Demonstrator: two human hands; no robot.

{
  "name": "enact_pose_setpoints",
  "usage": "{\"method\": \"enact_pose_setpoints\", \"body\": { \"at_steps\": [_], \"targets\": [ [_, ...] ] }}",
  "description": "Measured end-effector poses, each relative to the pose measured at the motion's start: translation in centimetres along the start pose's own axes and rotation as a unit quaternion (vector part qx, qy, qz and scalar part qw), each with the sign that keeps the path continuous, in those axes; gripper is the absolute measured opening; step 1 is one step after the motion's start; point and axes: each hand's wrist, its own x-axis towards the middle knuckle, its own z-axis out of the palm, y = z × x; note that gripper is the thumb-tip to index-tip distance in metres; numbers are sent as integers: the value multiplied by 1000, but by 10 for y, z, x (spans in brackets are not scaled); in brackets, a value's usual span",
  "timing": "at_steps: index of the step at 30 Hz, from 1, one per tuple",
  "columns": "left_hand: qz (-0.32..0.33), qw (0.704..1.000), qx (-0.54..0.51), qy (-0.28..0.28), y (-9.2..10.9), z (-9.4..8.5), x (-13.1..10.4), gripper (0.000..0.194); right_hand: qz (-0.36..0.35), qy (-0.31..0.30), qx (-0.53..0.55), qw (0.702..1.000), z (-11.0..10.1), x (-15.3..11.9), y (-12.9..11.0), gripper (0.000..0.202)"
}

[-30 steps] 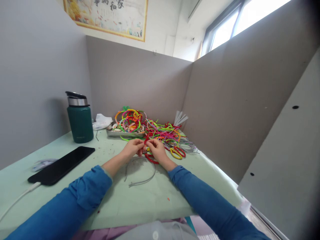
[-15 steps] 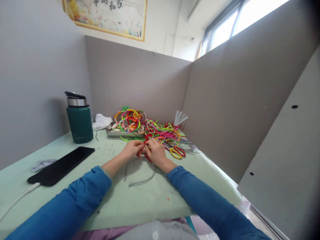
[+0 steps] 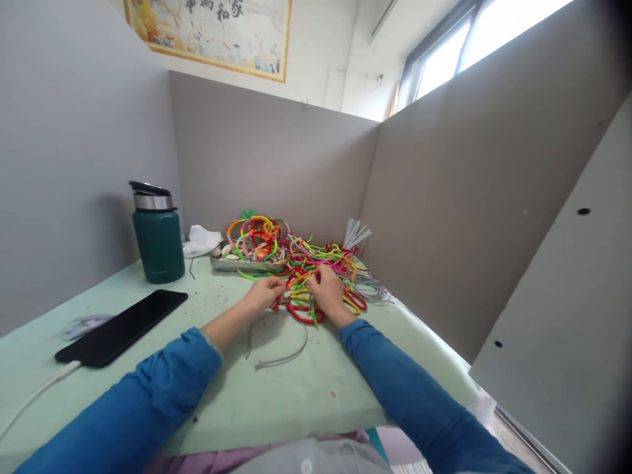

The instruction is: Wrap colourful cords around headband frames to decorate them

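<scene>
My left hand (image 3: 266, 294) is closed in a pinch above the table, left of the colourful pile. What its fingertips hold is too small to make out; a bit of red shows beside them. My right hand (image 3: 326, 289) is closed too, over the near edge of the fuzzy pipe cleaners (image 3: 323, 253), and its fingertips are hidden. Between the hands lie a red loop (image 3: 307, 320) and a green strip (image 3: 313, 309); whether the right hand holds the strip cannot be told. Just below my left hand, thin grey hoops (image 3: 284, 360) rest on the green tabletop.
A metal tray (image 3: 247, 266) at the back holds shell-like pieces and bright fuzzy hoops (image 3: 257, 230). On the left stand a green bottle (image 3: 158, 245), a plugged-in black phone (image 3: 123, 327) and white tissue (image 3: 201, 241). Grey partitions (image 3: 276, 151) enclose the table.
My hands were together, fingertips meeting; my right hand has moved right, away from the left. The red loop and green strip now show between them. My left hand has hardly moved.
</scene>
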Motion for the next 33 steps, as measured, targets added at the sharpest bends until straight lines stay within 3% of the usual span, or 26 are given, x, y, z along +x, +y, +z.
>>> {"method": "enact_pose_setpoints", "body": {
  "at_steps": [5, 12, 18, 26, 33],
  "targets": [
    [-25, 998, -62, 18, 5, -6, -1, 21, 54, -30, 16, 998, -10, 8, 13, 13],
    [-16, 999, -41, 24, 4, -6, -1, 25, -11, -71, -29, 997, -10, 4, 5, 20],
    [-14, 999, -23, 32, 7, -5, -3, 17, -7, -114, -78, 990, -9, 2, 6, 22],
    [-11, 999, -18, 36, -2, -7, 2, 19, -35, -131, -70, 988, -6, 0, 6, 26],
    [-12, 999, -7, 34, 2, -6, -2, 21, -68, -142, -49, 986, -5, -2, 5, 20]
  ]
}}
